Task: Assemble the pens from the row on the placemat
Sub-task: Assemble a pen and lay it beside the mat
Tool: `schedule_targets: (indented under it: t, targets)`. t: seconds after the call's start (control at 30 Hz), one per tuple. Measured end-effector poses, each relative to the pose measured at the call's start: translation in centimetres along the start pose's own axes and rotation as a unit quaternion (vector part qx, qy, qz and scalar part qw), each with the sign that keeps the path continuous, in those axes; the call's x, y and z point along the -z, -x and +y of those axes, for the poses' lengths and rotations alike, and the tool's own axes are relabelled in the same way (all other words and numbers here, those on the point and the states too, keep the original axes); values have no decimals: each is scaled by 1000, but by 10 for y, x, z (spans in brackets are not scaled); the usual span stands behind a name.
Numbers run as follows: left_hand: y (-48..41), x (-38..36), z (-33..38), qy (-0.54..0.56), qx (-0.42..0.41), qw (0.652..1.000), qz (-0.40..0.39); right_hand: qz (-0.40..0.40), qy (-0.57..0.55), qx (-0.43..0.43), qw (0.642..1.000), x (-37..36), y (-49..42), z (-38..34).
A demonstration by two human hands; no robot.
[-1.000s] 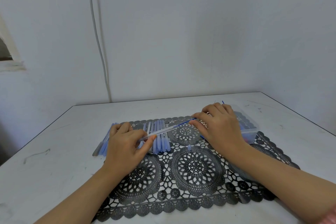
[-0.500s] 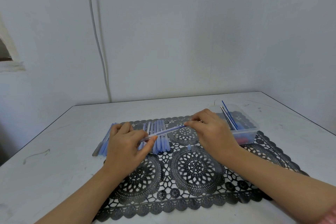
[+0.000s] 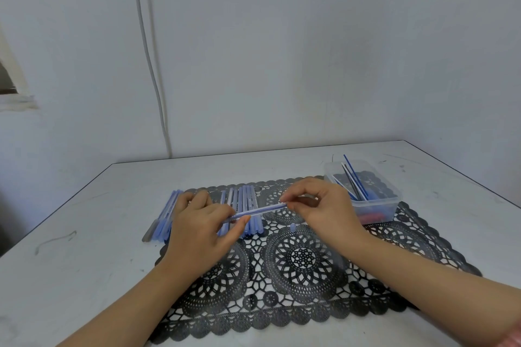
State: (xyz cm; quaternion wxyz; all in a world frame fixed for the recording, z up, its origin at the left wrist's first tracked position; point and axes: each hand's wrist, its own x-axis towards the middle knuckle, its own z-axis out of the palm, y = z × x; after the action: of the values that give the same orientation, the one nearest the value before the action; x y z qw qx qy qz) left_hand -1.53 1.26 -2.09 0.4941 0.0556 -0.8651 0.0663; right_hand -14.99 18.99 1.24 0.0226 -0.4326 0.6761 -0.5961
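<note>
Hold: left hand [image 3: 203,231] grips pen barrel [image 3: 256,210] above placemat [image 3: 304,259] | right hand [image 3: 324,214] pinches its free end | risk: a skewed push could jam the fitting; a slipped grip could scatter the pen row [image 3: 249,196].

No text, label, brand or number can be read anywhere. The pen barrel [image 3: 262,209], the row of pens [image 3: 248,196], the placemat [image 3: 304,259] and the clear box [image 3: 379,204] show no legible print.
</note>
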Motion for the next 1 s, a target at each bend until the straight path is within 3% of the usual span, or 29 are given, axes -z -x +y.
schedule_targets:
  t: [0.53,0.67,0.83,1.0]
  targets:
    - [1,0,-1,0,12,1000,-5,2,16,-58,998,6,-4,2]
    - [2,-1,-3,-6,20,1000,0,-32,129,-32,991,11,-9,2]
    - [1,-2,-4,-8,23,1000,2,-140,270,-17,952,9,-8,7]
    - [2,-2,-5,-14,22,1000,-2,-194,360,4,912,5,-6,11]
